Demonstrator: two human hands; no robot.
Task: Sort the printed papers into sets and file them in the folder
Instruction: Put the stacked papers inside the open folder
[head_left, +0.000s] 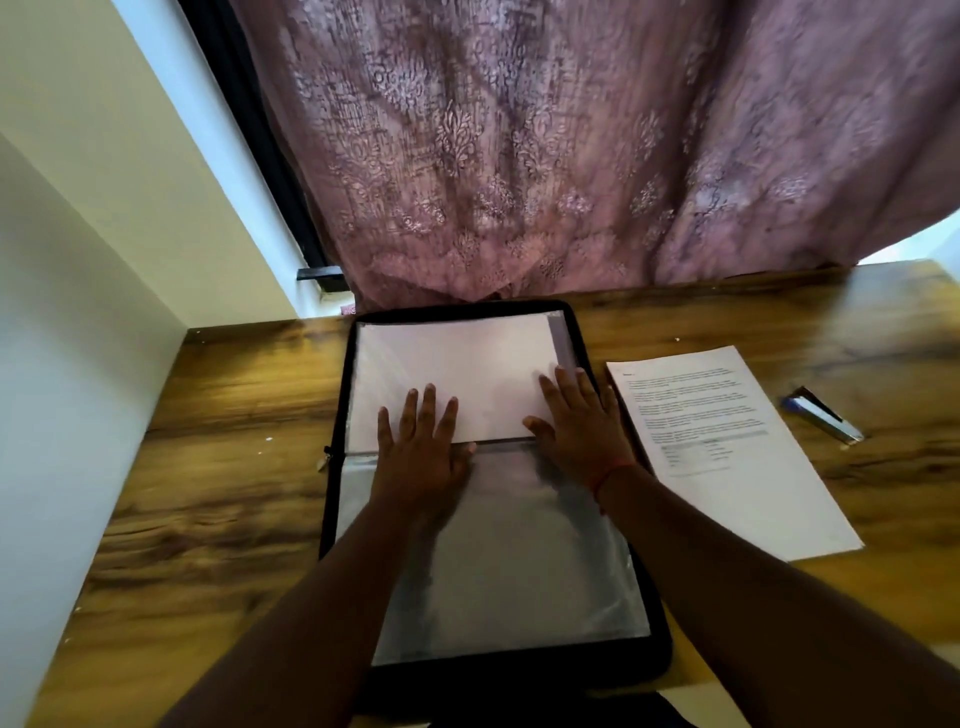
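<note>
Folder (655, 597) — black, zip-edged, lying open flat on the wooden tabletop (218, 467) directly in front of me, its clear plastic sleeves facing up. The far half holds white paper (467, 374) tucked in a sleeve, blank side showing; the near half shows an empty-looking, glossy sleeve (519, 561).

My left hand (421, 452) — flat, palm down across the folder's middle fold, fingers (428, 410) straight and slightly spread, their tips resting on the near edge of the white paper. It holds nothing.

My right hand (582, 421) — also flat and palm down, fingers straight and spread, pressing on the right near corner of the same paper beside the folder's right edge. A thin red thread (610, 475) circles the wrist.

Printed sheet (727, 441) — white, text and a small table facing up, lying on the tabletop just right of the folder, apart from my right hand.

Stapler (823, 415) — small, blue and silver, on the tabletop further right of the printed sheet; blurred, so I name it loosely.

Curtain (571, 156) — mauve, patterned, hanging behind the tabletop's far edge.
</note>
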